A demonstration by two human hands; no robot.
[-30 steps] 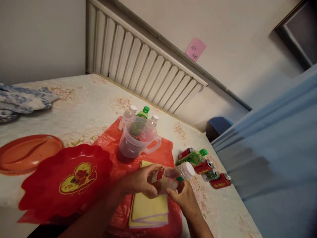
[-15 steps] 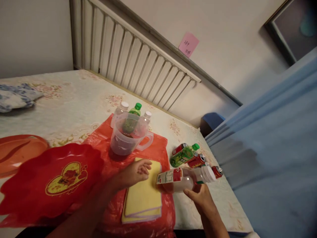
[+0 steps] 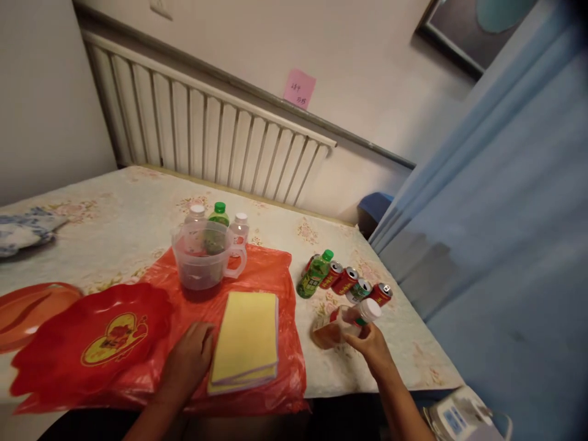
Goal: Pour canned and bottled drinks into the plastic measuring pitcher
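Note:
My right hand point(image 3: 372, 349) is closed around the neck of a clear plastic bottle point(image 3: 328, 331) with a white cap. The bottle leans, its base low over the tablecloth at the right, and some reddish-brown liquid shows inside. My left hand point(image 3: 195, 352) rests on a red plastic sheet point(image 3: 271, 275), holding nothing, its fingers loosely stretched out and partly hidden. Just right of it lie folded yellow cloths point(image 3: 248, 334). Farther back on the sheet stands a translucent measuring jug point(image 3: 202, 263) with its handle to the right.
Behind the jug stand two white-capped bottles and a green-capped bottle point(image 3: 220, 211). Several drink cans point(image 3: 345, 280) and another green-capped bottle point(image 3: 315, 275) stand at the right. A red scalloped tray point(image 3: 59, 343) and an orange plate point(image 3: 27, 312) lie left. A blue curtain point(image 3: 496, 202) hangs right.
My right hand has lowered the bottle toward the tablecloth and tipped it from nearly lying to more upright. My left hand has drawn back left of the yellow cloths. The view has turned.

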